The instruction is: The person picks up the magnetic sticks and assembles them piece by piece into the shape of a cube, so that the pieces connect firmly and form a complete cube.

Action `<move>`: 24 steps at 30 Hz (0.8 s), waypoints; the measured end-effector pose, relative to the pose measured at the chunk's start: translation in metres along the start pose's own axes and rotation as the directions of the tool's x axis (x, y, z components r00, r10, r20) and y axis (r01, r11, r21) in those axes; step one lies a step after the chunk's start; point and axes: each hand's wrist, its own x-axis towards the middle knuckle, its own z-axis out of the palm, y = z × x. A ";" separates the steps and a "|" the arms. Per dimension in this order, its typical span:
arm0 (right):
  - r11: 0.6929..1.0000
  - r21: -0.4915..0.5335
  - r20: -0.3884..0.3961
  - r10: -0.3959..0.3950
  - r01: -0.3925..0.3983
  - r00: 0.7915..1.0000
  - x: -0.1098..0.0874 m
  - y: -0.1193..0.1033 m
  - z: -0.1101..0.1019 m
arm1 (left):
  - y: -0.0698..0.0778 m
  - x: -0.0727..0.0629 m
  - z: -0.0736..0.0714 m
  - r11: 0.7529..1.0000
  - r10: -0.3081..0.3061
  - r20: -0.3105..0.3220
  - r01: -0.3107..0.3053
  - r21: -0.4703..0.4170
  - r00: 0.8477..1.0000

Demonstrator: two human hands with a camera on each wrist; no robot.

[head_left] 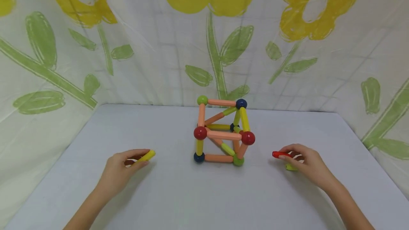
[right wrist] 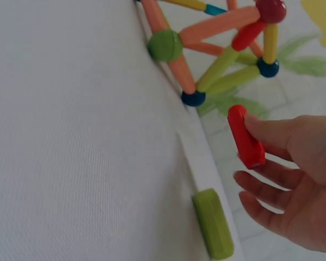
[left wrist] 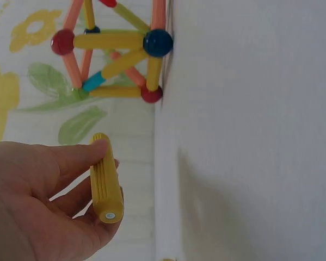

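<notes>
A cube-shaped frame of magnetic rods and balls (head_left: pixel 222 136) stands on the table, with slanting rods across its sides. To its left, my left hand (head_left: pixel 119 168) pinches a yellow magnetic rod (left wrist: pixel 104 182) between thumb and fingers, held above the tabletop. Over on the right, my right hand (head_left: pixel 308 166) pinches a short red magnetic rod (right wrist: pixel 245 137) by thumb and forefinger, the other fingers loosely bent. Below that hand a short green magnetic rod (right wrist: pixel 213 224) lies on the table, partly hidden by the hand in the head view.
The white table (head_left: pixel 179 198) ends at a back edge behind the frame. Beyond it hangs a white cloth (head_left: pixel 153 66) printed with yellow flowers and green leaves, reaching round both sides.
</notes>
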 end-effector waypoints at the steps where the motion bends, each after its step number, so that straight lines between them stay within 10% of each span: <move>1: 1.000 0.009 0.003 -0.009 0.009 1.000 0.000 -0.004 0.001 | 0.006 0.000 0.005 1.000 0.021 0.020 -0.021 -0.010 1.000; 12: 0.994 0.086 0.093 -0.079 0.071 0.993 0.003 -0.046 0.017 | 0.053 0.010 0.052 0.982 0.122 0.301 -0.070 -0.177 0.946; 24: 0.971 0.173 0.191 -0.198 0.166 0.961 0.003 -0.082 0.031 | 0.089 0.015 0.085 0.937 0.248 0.372 -0.125 -0.326 0.894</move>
